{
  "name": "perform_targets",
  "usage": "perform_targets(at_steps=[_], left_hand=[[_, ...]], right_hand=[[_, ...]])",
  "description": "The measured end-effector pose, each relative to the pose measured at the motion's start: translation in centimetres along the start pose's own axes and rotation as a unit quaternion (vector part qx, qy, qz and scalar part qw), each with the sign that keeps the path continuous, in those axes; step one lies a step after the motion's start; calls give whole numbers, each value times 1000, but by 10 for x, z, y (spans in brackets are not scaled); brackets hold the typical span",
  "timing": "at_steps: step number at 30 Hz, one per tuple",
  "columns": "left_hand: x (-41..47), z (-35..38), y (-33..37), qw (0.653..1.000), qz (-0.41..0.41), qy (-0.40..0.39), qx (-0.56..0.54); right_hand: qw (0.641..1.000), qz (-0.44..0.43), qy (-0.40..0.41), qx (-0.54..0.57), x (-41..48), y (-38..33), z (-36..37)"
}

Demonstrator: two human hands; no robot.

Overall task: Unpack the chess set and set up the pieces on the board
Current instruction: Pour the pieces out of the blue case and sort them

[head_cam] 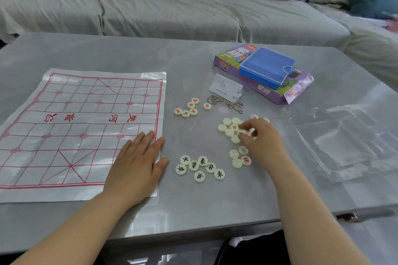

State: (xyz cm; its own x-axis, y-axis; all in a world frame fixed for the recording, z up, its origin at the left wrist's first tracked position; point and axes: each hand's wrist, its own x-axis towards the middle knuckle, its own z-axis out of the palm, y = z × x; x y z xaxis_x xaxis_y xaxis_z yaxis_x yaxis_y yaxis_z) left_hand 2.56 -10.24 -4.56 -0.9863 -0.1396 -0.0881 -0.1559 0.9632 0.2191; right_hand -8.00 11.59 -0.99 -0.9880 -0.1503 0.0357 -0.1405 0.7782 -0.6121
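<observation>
None of the round cream chess pieces [230, 129] lies on the unfolded white red-lined board sheet [81, 127] yet; they sit in clusters just right of it. The left hand [137, 163] rests flat, fingers [143, 139] straight, on its near right corner; the right hand [260, 135] pinches pieces in the heap. The grid is free; the near edge of the grey table [193, 206] runs close by

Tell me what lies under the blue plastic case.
The blue plastic case rests on the purple chess-set box, which lies flat on the table. The case covers the middle of the box's printed face, so that part cannot be read.
</observation>
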Motion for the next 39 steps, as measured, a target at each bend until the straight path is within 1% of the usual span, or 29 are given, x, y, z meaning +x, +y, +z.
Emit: perform_targets(at_steps=[2,4,6,8,10,12,16,18,20,23,26,29,33,37,39], left_hand=[[1,-4,3,999,-8,-4,-31],[3,-11,8,997,2,36,-69],[7,-15,24,988,65,102,-94],[9,-15,49,976,152,134,-79],[15,-17,78,965,213,144,-52],[23,-18,104,965,239,103,-29],[51,-2,113,972,233,24,-32],[57,-1,110,972,233,11,-27],[60,-1,107,971,237,3,-23],[61,-1,109,971,237,12,9],[63,1,111,971,233,30,40],[64,-1,107,978,206,41,17],[62,-11,89,986,161,34,18],[60,-21,74,985,143,4,99],[60,-21,72,985,137,-9,106]], right_hand=[[999,0,-30,15,-13,11,-5],[997,-29,-75,4,-18,16,-9],[991,-54,-119,-19,-23,19,-13],[986,-74,-143,-37,-27,23,-14],[984,-90,-145,-51,-29,25,-12],[983,-111,-137,-55,-31,27,-11],[976,-153,-137,-69,-34,30,-9],[975,-158,-142,-70,-34,29,-7],[974,-165,-129,-91,-30,26,-6],[968,-181,-115,-129,-25,24,-5],[969,-181,-107,-132,-23,25,-6],[972,-181,-98,-117,-23,26,-8],[969,-180,-138,-100,-24,26,-6],[973,-175,-116,-96,-23,25,-3],[974,-177,-105,-98,-23,23,-1]])
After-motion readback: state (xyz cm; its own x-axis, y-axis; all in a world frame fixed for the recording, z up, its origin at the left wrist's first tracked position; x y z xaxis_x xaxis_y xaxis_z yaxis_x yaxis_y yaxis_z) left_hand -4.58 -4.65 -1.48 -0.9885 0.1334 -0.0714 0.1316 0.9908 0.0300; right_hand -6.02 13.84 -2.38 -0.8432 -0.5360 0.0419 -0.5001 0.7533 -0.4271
